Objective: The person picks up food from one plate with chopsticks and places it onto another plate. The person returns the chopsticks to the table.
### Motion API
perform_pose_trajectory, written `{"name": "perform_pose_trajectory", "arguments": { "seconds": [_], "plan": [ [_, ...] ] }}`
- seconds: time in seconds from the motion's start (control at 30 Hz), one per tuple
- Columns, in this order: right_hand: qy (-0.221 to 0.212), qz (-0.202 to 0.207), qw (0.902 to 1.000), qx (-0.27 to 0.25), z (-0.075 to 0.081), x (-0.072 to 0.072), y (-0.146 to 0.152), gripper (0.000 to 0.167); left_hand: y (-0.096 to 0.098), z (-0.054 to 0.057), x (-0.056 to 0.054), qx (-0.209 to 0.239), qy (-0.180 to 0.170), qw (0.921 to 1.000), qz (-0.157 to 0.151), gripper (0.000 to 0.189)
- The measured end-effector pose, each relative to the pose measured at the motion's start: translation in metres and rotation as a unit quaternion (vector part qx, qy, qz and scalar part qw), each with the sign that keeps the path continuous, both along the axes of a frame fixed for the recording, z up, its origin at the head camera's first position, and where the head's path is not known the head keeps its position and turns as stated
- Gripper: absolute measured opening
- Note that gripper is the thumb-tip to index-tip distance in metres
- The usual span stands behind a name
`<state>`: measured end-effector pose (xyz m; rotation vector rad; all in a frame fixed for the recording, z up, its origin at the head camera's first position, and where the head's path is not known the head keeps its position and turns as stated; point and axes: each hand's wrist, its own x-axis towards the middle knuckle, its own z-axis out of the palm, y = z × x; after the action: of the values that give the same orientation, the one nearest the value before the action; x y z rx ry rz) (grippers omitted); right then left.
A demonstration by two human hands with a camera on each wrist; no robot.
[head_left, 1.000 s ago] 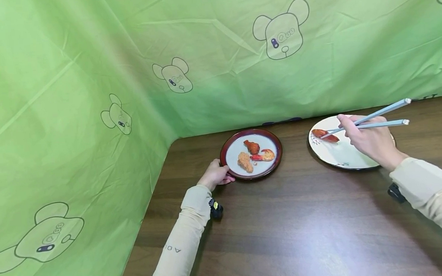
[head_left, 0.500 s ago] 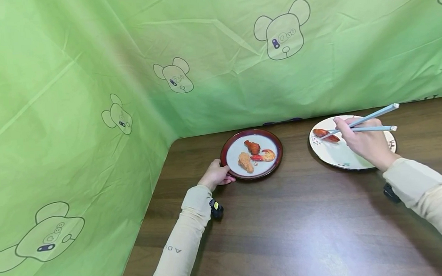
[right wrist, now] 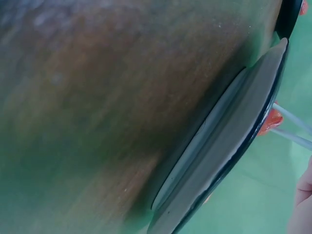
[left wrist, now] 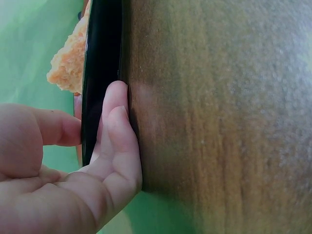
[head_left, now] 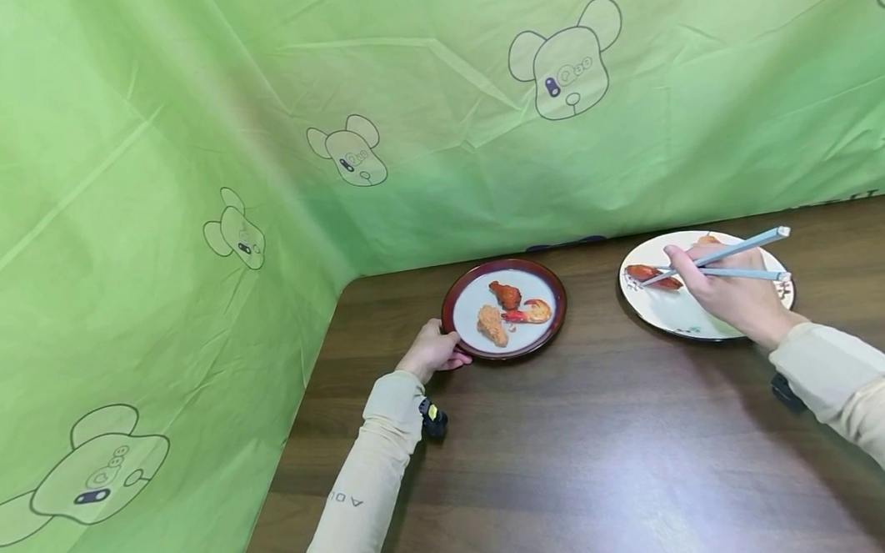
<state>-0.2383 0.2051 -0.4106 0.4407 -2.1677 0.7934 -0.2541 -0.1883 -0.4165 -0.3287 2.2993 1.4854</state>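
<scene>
My left hand (head_left: pixel 435 349) grips the near-left rim of a brown-rimmed plate (head_left: pixel 555 321), thumb on top and fingers beneath, as the left wrist view shows. A red drumstick (head_left: pixel 506 294), a pale fried chicken piece (head_left: pixel 492 326) and a shrimp (head_left: pixel 529 312) lie on this plate. To the right, my right hand (head_left: pixel 740 293) holds a pair of light blue chopsticks (head_left: pixel 745 246) over a white plate (head_left: pixel 666 316). Their tips lie at a reddish-brown, glossy piece of food (head_left: pixel 643 273); whether they pinch it is unclear. In the right wrist view, the chopsticks flank a red piece (right wrist: pixel 271 122).
Another fried piece (head_left: pixel 707 240) shows at the back of the white plate, partly behind my right hand. Both plates stand near the back edge of a dark wooden table (head_left: pixel 572 453). Green cloth (head_left: pixel 436 160) with bear prints hangs behind and to the left.
My right hand has shifted a little left and down, and the chopsticks' rear ends have dropped. The fried piece at the white plate's back has come into view. My left hand stays put.
</scene>
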Motion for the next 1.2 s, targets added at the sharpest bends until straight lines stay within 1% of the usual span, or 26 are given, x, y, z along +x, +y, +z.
{"name": "perform_pose_trajectory", "arguments": {
  "seconds": [0.13, 0.23, 0.33, 0.57, 0.67, 0.77, 0.83, 0.97, 1.07, 1.1, 1.17, 1.2],
  "plan": [
    [0.001, 0.003, 0.9998, 0.019, 0.001, 0.001, -0.001, 0.05, 0.0, 0.0, 0.0, 0.001, 0.001, 1.0, -0.001, 0.034],
    [-0.01, 0.007, 0.9998, 0.014, 0.002, 0.002, -0.002, 0.047, 0.0, 0.0, 0.0, 0.001, 0.001, 1.0, -0.001, 0.034],
    [-0.011, 0.009, 0.9998, 0.012, 0.003, 0.003, -0.002, 0.045, 0.0, 0.0, 0.001, 0.001, 0.002, 1.0, 0.0, 0.034],
    [-0.023, 0.02, 0.9995, 0.008, 0.004, 0.004, 0.0, 0.051, -0.001, -0.002, 0.0, 0.007, 0.006, 1.0, 0.0, 0.036],
    [-0.016, 0.02, 0.9996, 0.007, 0.004, 0.004, 0.0, 0.052, -0.001, -0.001, 0.0, 0.008, 0.007, 0.9999, -0.001, 0.035],
    [0.002, 0.014, 0.9999, 0.007, 0.006, 0.003, -0.001, 0.051, 0.0, -0.001, 0.0, 0.007, 0.006, 1.0, -0.001, 0.034],
    [0.012, 0.013, 0.9998, -0.005, 0.007, 0.002, -0.002, 0.05, -0.001, 0.0, 0.0, 0.006, 0.003, 1.0, -0.001, 0.033],
    [0.01, 0.021, 0.9973, -0.069, 0.008, 0.0, -0.005, 0.049, -0.001, 0.002, 0.001, 0.004, 0.003, 1.0, -0.002, 0.033],
    [0.009, 0.037, 0.9922, -0.118, 0.008, -0.002, -0.008, 0.046, 0.0, 0.003, 0.001, 0.003, 0.002, 1.0, -0.002, 0.035],
    [0.007, 0.044, 0.9902, -0.133, 0.008, -0.003, -0.009, 0.048, 0.0, 0.003, 0.002, 0.002, 0.001, 1.0, -0.002, 0.035],
    [-0.003, 0.052, 0.9852, -0.164, 0.007, -0.003, -0.011, 0.039, 0.0, 0.004, 0.002, 0.002, -0.001, 1.0, -0.002, 0.036],
    [-0.016, 0.052, 0.9827, -0.177, 0.007, -0.003, -0.012, 0.037, 0.0, 0.004, 0.002, 0.001, -0.001, 1.0, -0.002, 0.036]
  ]
}}
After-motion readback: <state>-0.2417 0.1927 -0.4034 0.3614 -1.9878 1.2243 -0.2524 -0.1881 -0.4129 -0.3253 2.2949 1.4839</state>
